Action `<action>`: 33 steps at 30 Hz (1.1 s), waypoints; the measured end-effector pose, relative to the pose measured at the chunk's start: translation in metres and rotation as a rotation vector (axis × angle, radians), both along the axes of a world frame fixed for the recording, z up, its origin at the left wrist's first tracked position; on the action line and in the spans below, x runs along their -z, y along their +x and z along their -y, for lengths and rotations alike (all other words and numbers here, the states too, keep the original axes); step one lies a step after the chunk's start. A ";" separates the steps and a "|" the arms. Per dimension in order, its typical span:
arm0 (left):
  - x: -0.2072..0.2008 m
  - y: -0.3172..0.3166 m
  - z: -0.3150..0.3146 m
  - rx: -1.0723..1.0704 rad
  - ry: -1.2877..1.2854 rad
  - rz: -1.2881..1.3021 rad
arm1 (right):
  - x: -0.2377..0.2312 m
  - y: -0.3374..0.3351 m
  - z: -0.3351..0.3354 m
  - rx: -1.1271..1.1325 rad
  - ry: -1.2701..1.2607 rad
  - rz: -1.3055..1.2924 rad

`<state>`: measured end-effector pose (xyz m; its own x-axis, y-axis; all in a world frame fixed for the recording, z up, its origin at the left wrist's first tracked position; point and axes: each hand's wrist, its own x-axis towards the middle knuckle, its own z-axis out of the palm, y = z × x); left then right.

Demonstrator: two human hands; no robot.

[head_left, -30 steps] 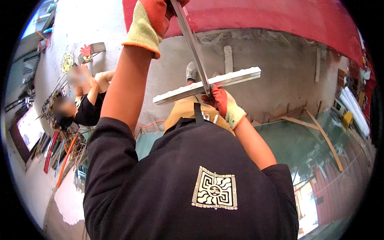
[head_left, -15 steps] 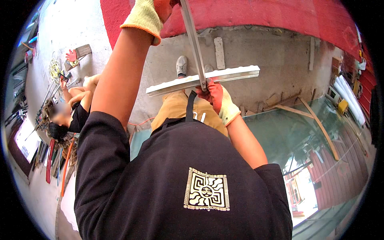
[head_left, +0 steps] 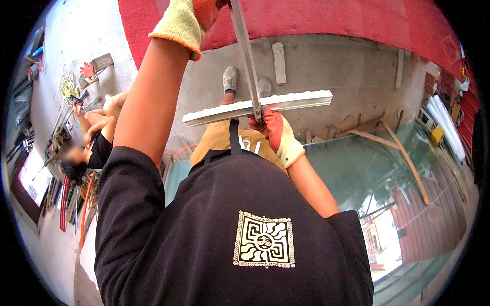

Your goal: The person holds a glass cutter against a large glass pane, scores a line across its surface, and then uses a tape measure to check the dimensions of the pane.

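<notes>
Up at the top edge, the left hand (head_left: 196, 13), in a yellow glove with orange fingers, is clenched around the upper end of a long grey metal bar (head_left: 246, 58) that runs down the middle of the view. Lower down, the right hand (head_left: 273, 130), gloved the same way, has its fingers wrapped tight where that bar meets a pale, ribbed crosspiece (head_left: 258, 104) lying almost level across it, out in front of the person's chest and above the concrete floor (head_left: 347, 71). Here is the worry: the crosspiece sticks out far on both sides of that single low grip, so any twist of the wrist could swing one end down or let it slide off the bar. Below and to the right lies a big sheet of glass (head_left: 367, 173), and a dropped metal piece looks likely to crack it. The person's own shoe (head_left: 229, 79) sits right under the left half of the crosspiece, so a slip could land there too. On the left another person (head_left: 87, 148) crouches low among tools; well apart for now, but a swinging long bar reaches further than it seems.
</notes>
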<state>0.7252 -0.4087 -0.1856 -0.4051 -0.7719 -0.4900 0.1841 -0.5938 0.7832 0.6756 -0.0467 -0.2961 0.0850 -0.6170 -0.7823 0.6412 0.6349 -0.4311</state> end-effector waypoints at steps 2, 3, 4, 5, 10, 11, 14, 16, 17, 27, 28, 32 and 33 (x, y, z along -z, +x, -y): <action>0.001 -0.003 0.000 -0.001 0.003 -0.012 | -0.003 -0.001 0.002 0.000 0.052 -0.003; 0.003 -0.003 0.000 -0.005 -0.002 -0.022 | -0.005 -0.001 0.003 -0.008 0.076 -0.007; 0.004 -0.005 -0.001 -0.006 -0.009 -0.032 | -0.006 -0.002 0.003 -0.010 0.091 -0.004; 0.006 -0.006 -0.002 -0.014 -0.028 -0.050 | -0.007 -0.002 0.004 -0.038 0.053 -0.033; 0.004 0.004 -0.004 -0.045 -0.082 -0.117 | -0.009 -0.002 0.004 -0.061 0.044 -0.050; 0.003 0.006 -0.004 -0.047 -0.081 -0.109 | -0.010 -0.002 0.004 -0.050 0.040 -0.047; 0.002 0.010 -0.005 -0.046 -0.080 -0.126 | -0.012 -0.002 0.004 -0.015 0.031 -0.041; 0.003 0.011 -0.004 -0.039 -0.085 -0.184 | -0.010 -0.002 0.003 -0.020 0.034 -0.034; 0.004 0.012 -0.002 -0.033 -0.084 -0.164 | -0.007 -0.001 0.002 -0.014 0.041 -0.026; 0.015 -0.064 0.002 0.348 -0.001 -0.090 | 0.048 -0.067 -0.040 0.450 0.025 -0.173; 0.017 -0.083 0.001 0.343 -0.036 -0.146 | 0.046 -0.080 -0.040 0.550 0.014 -0.133; 0.017 -0.116 0.003 0.415 -0.043 -0.245 | 0.031 -0.105 -0.033 0.640 0.109 -0.175; 0.015 -0.118 0.003 0.413 -0.020 -0.234 | 0.027 -0.105 -0.030 0.637 0.104 -0.139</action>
<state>0.6074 -0.4117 -0.2011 -0.7781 -0.5309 -0.3358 0.1084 -0.6401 0.7606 0.5711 -0.0170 -0.3232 -0.3780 -0.4341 -0.8177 0.8477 0.1927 -0.4942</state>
